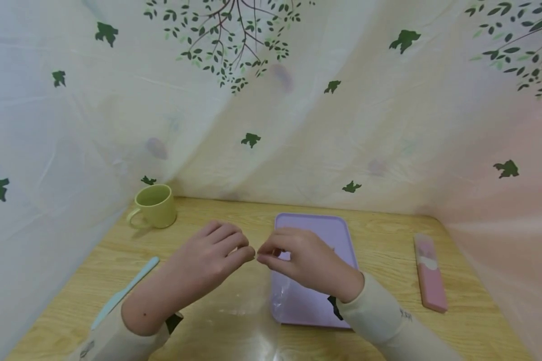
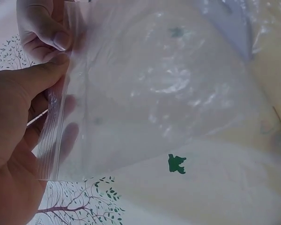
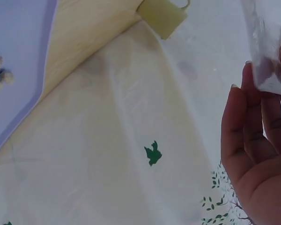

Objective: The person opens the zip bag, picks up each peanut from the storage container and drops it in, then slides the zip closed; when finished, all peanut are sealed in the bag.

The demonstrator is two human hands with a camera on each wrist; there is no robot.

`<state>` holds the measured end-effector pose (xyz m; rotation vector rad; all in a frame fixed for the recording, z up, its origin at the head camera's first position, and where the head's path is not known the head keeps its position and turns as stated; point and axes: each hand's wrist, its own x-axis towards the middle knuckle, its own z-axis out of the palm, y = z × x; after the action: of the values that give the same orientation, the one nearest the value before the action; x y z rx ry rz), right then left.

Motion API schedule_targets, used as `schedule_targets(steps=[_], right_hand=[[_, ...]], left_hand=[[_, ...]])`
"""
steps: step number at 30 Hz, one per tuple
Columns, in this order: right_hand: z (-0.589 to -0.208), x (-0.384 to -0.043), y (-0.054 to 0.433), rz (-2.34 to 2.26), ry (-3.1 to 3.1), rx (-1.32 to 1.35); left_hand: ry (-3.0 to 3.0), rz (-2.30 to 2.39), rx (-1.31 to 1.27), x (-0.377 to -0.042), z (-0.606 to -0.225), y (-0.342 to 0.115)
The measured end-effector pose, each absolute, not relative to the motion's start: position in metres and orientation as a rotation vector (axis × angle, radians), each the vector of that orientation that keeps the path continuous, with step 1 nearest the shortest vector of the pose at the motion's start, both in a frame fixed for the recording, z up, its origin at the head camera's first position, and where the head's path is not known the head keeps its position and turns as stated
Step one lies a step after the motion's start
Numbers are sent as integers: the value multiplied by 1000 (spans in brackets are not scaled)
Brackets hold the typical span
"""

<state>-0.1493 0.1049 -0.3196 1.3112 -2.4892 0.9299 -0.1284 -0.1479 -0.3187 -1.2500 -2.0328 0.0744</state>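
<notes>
A clear zip-seal plastic bag [image 2: 154,84] is stretched between both hands, its ribbed seal edge along the fingers. My left hand [image 1: 208,255] pinches that edge between thumb and fingers. Close beside it, my right hand [image 1: 304,258] pinches the same edge, fingertips almost meeting the left ones. In the head view the bag hangs below the hands, showing only as faint glints over the table and the lilac tray [image 1: 313,311]. The right wrist view catches a crumpled corner of the bag over the right hand's fingers [image 3: 260,122].
A yellow-green mug [image 1: 155,208] stands at the back left. Nearer lies a light blue knife-shaped utensil [image 1: 124,291]. At the right is a pink case [image 1: 430,281] with a clear end. A cluster of pale knobby ends [image 3: 0,77] lies on the tray. Printed curtains [image 1: 271,165] enclose the table.
</notes>
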Motion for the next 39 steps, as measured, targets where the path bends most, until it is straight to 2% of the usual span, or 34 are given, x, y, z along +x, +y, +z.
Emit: schedule_targets(steps=[6, 15, 24, 31, 39], right_hand=[[-312, -149, 110, 1258, -2666, 1223], [-310, -150, 120, 1842, -2663, 1296], [-314, -150, 125, 2056, -2617, 1376], [-315, -146, 121, 2151, -2651, 1164], [-318, -143, 118, 2042, -2673, 900]], left_hand=[[-1971, 23, -1264, -128, -316, -148], [-1670, -92, -1350, -126, -305, -146], [-1515, -117, -1406, -130, -304, -142], [-1479, -107, -1422, -132, -306, -140], [-1507, -26, -1358, -130, -311, -141]])
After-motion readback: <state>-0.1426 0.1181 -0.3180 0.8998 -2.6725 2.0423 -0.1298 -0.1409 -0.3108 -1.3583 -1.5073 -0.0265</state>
